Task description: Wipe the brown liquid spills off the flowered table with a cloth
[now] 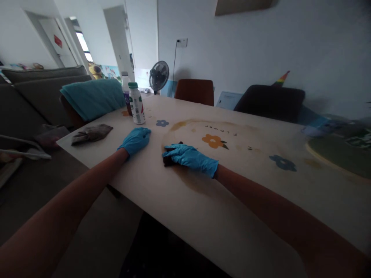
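Observation:
My right hand [188, 156], in a blue glove, presses a small black cloth [168, 161] against the white table [162, 185]. The cloth is mostly hidden under the fingers. Around it a brownish stain [199, 187] curves over the tabletop, past a printed orange flower [213, 141]. To the left, my left hand [135, 141], also gloved in blue, rests on the table with its fingers curled in and nothing visible in them. A crumpled grey-brown cloth [92, 134] lies near the left edge, apart from that hand.
Beyond my left hand stand a white bottle with a green cap [136, 104] and a purple-labelled bottle [126, 92]. A teal towel [94, 96] hangs over a chair. Other chairs [194, 90] line the far side. A green round mat [339, 152] lies at right; a fan [159, 75] stands behind.

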`<action>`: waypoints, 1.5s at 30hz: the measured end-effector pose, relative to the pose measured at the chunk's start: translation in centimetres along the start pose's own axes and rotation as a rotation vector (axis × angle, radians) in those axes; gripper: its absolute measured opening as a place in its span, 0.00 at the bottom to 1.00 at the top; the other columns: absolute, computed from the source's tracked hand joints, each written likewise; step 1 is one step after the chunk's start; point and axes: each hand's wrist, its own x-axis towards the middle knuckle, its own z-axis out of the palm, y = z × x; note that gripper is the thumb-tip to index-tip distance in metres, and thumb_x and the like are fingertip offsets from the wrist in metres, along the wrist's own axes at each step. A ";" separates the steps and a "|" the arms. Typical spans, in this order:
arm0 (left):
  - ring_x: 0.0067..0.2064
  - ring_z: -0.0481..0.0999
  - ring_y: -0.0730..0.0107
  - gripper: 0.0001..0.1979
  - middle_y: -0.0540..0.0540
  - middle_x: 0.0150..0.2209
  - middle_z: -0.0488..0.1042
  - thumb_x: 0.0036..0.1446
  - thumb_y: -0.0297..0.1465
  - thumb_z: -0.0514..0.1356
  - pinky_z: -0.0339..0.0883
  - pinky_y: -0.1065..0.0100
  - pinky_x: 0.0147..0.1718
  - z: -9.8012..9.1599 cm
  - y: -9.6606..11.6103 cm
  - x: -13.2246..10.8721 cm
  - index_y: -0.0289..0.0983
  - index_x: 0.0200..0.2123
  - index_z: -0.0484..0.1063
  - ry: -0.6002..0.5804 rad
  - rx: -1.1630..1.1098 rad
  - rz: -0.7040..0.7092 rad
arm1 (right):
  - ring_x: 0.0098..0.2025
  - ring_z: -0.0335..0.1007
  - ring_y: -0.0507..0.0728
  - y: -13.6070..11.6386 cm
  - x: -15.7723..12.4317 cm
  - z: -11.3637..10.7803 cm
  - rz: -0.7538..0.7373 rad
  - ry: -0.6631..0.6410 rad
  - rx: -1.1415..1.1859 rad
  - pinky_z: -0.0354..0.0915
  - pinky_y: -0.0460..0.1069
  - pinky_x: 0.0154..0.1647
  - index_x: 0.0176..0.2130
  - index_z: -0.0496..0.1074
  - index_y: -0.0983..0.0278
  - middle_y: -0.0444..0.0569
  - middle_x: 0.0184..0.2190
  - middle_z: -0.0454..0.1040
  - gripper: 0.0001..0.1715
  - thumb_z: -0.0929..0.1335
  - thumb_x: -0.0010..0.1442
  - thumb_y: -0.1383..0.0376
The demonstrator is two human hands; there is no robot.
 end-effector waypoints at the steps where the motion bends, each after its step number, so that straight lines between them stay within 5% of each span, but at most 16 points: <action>1: 0.68 0.80 0.58 0.23 0.39 0.70 0.83 0.82 0.26 0.53 0.65 0.62 0.74 0.0 0.0 0.0 0.33 0.70 0.82 -0.001 0.003 -0.002 | 0.76 0.77 0.68 0.0 -0.4 -0.4 0.006 -0.034 0.002 0.63 0.69 0.87 0.44 0.92 0.53 0.47 0.57 0.91 0.06 0.79 0.68 0.60; 6: 0.67 0.79 0.59 0.22 0.39 0.70 0.83 0.82 0.26 0.54 0.64 0.64 0.74 -0.2 0.1 -0.2 0.31 0.69 0.82 -0.003 0.011 -0.007 | 0.81 0.71 0.65 -1.1 -4.3 -2.4 0.044 -0.222 0.025 0.64 0.63 0.84 0.50 0.94 0.49 0.43 0.70 0.85 0.15 0.78 0.65 0.59; 12: 0.67 0.78 0.61 0.24 0.43 0.71 0.82 0.81 0.27 0.54 0.64 0.66 0.74 -0.4 0.0 -0.3 0.32 0.71 0.81 -0.009 0.022 -0.014 | 0.78 0.75 0.68 -3.8 -10.7 -4.8 0.066 -0.174 0.017 0.60 0.65 0.84 0.46 0.95 0.50 0.47 0.68 0.86 0.14 0.77 0.66 0.52; 18: 0.69 0.77 0.61 0.25 0.43 0.72 0.82 0.81 0.27 0.53 0.64 0.65 0.75 -0.7 0.5 -0.4 0.33 0.71 0.81 -0.029 0.012 -0.028 | 0.79 0.73 0.75 -3.9 -17.4 -8.7 0.121 0.024 -0.088 0.60 0.75 0.83 0.34 0.92 0.51 0.54 0.60 0.90 0.21 0.78 0.66 0.41; 21: 0.70 0.78 0.61 0.26 0.45 0.72 0.82 0.79 0.28 0.53 0.63 0.65 0.76 -1.2 0.8 -0.8 0.34 0.72 0.81 -0.025 -0.014 -0.042 | 0.81 0.71 0.75 -5.7 -20.9 -9.5 0.218 0.182 -0.117 0.58 0.75 0.85 0.44 0.95 0.51 0.53 0.67 0.86 0.21 0.75 0.71 0.43; 26: 0.67 0.81 0.60 0.29 0.53 0.64 0.88 0.76 0.30 0.50 0.69 0.67 0.72 -3.1 2.3 -0.8 0.37 0.70 0.83 -0.003 -0.094 -0.049 | 0.78 0.76 0.71 -8.5 -27.1 -9.3 0.322 0.631 -0.276 0.58 0.76 0.87 0.60 0.91 0.47 0.45 0.70 0.84 0.21 0.74 0.74 0.51; 31: 0.76 0.74 0.61 0.33 0.47 0.77 0.77 0.79 0.39 0.49 0.60 0.63 0.80 -3.0 10.5 -1.3 0.37 0.78 0.76 -0.003 -0.350 0.296 | 0.76 0.79 0.70 -7.9 -32.6 -9.5 0.305 0.785 -0.441 0.67 0.73 0.84 0.62 0.90 0.49 0.46 0.71 0.83 0.22 0.74 0.74 0.52; 38: 0.89 0.53 0.44 0.42 0.44 0.90 0.53 0.78 0.53 0.63 0.47 0.47 0.87 1.1 26.9 -4.9 0.47 0.88 0.63 -0.446 -0.347 0.817 | 0.74 0.80 0.72 -6.5 -35.1 -9.1 0.343 1.002 -0.085 0.73 0.72 0.80 0.54 0.90 0.48 0.51 0.71 0.84 0.21 0.74 0.71 0.44; 41: 0.90 0.48 0.41 0.46 0.41 0.90 0.50 0.77 0.51 0.66 0.43 0.39 0.88 2.6 30.6 -5.1 0.50 0.90 0.58 -0.489 -0.281 0.945 | 0.73 0.81 0.70 -7.3 -35.1 -8.6 0.332 1.088 0.052 0.71 0.70 0.81 0.50 0.90 0.48 0.50 0.68 0.86 0.20 0.78 0.65 0.43; 45: 0.91 0.45 0.39 0.44 0.38 0.90 0.46 0.83 0.51 0.57 0.37 0.37 0.89 4.0 33.1 -4.8 0.44 0.92 0.52 -0.439 -0.205 1.049 | 0.74 0.81 0.69 -8.7 -35.4 -8.2 0.308 1.226 0.261 0.67 0.69 0.84 0.49 0.91 0.51 0.49 0.65 0.88 0.18 0.79 0.64 0.46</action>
